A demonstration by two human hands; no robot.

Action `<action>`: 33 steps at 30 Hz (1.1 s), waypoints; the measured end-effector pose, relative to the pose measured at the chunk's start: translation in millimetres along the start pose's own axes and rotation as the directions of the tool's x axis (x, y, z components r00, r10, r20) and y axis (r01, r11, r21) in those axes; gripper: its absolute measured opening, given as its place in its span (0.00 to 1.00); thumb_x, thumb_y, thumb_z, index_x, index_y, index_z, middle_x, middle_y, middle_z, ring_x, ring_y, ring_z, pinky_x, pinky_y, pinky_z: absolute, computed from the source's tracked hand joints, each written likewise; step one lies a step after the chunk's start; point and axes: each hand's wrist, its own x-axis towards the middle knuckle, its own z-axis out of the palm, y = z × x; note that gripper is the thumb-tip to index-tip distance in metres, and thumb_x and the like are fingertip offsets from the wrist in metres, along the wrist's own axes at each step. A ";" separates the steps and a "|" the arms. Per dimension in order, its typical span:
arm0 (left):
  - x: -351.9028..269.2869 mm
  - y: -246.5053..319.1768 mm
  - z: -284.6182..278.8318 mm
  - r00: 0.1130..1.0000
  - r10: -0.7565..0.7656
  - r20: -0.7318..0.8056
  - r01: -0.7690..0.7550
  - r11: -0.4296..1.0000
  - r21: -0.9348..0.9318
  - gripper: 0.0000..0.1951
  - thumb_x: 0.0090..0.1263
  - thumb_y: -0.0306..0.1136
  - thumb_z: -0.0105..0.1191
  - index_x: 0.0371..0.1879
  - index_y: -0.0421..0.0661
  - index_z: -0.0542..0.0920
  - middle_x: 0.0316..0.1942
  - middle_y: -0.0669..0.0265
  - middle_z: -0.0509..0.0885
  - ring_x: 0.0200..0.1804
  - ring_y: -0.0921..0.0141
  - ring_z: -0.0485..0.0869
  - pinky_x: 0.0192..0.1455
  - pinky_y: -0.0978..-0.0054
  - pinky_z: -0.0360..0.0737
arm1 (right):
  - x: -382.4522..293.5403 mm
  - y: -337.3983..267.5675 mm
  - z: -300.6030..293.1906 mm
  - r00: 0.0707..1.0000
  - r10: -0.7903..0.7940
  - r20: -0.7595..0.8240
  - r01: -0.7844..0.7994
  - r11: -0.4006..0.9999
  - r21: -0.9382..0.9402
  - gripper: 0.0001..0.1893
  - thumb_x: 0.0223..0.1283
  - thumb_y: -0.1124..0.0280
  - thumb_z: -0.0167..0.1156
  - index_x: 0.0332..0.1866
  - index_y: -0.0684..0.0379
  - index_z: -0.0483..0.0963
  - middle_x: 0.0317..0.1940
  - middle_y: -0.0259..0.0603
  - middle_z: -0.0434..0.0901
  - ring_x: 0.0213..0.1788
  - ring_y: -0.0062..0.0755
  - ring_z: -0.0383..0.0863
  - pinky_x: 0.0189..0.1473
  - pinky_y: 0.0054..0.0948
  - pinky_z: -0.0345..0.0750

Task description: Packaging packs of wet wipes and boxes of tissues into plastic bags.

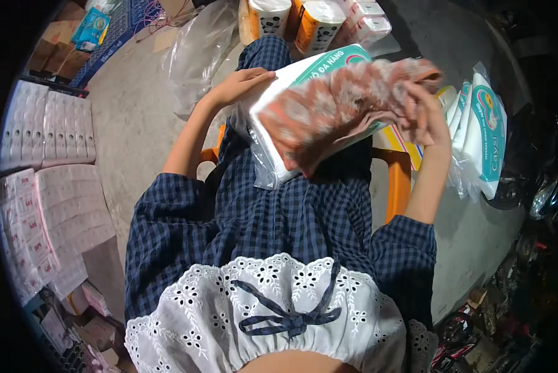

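Across my lap lies a white and teal plastic pack of dry wipes (283,91), tilted up to the right. My left hand (248,84) rests on its upper left edge and steadies it. A patterned orange-brown and white cloth (335,109) covers much of the pack's face, blurred by motion. My right hand (421,114) grips the cloth's right end, its fingers partly blurred. Clear plastic film (262,158) sticks out at the pack's lower left end.
Similar wipe packs (481,135) stand to my right. Paper rolls (318,23) sit ahead, beside a clear plastic bag (195,60). Wrapped tissue packs (50,126) are stacked at left, near a blue plastic crate (115,37). I sit on an orange plastic chair (395,182).
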 end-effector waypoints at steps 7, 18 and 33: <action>1.3 -5.6 -2.0 0.999 -0.037 0.025 0.036 0.999 0.029 0.23 0.70 0.51 0.41 0.49 0.44 0.77 0.42 0.63 0.80 0.44 0.73 0.76 0.50 0.77 0.71 | 21.6 13.0 -36.0 0.965 -0.252 -0.073 0.216 0.920 -0.327 0.21 0.50 0.67 0.65 0.50 0.60 0.71 0.42 0.35 0.77 0.43 0.25 0.77 0.46 0.21 0.74; 0.8 -2.4 0.3 1.000 -0.023 0.001 0.023 0.998 0.051 0.22 0.69 0.51 0.43 0.46 0.45 0.79 0.37 0.65 0.80 0.40 0.75 0.76 0.45 0.78 0.71 | 7.6 8.8 5.1 0.971 -0.225 0.080 0.222 0.731 -0.645 0.33 0.51 0.57 0.66 0.59 0.62 0.66 0.52 0.46 0.73 0.53 0.34 0.73 0.54 0.30 0.70; 3.0 -9.2 0.6 0.999 -0.039 -0.011 0.040 0.994 0.097 0.25 0.68 0.55 0.42 0.49 0.47 0.78 0.40 0.62 0.80 0.42 0.72 0.78 0.47 0.76 0.72 | 26.5 40.1 13.6 0.554 -0.832 -0.024 0.244 0.190 -0.951 0.19 0.39 0.77 0.65 0.41 0.61 0.71 0.33 0.42 0.78 0.35 0.28 0.78 0.39 0.27 0.74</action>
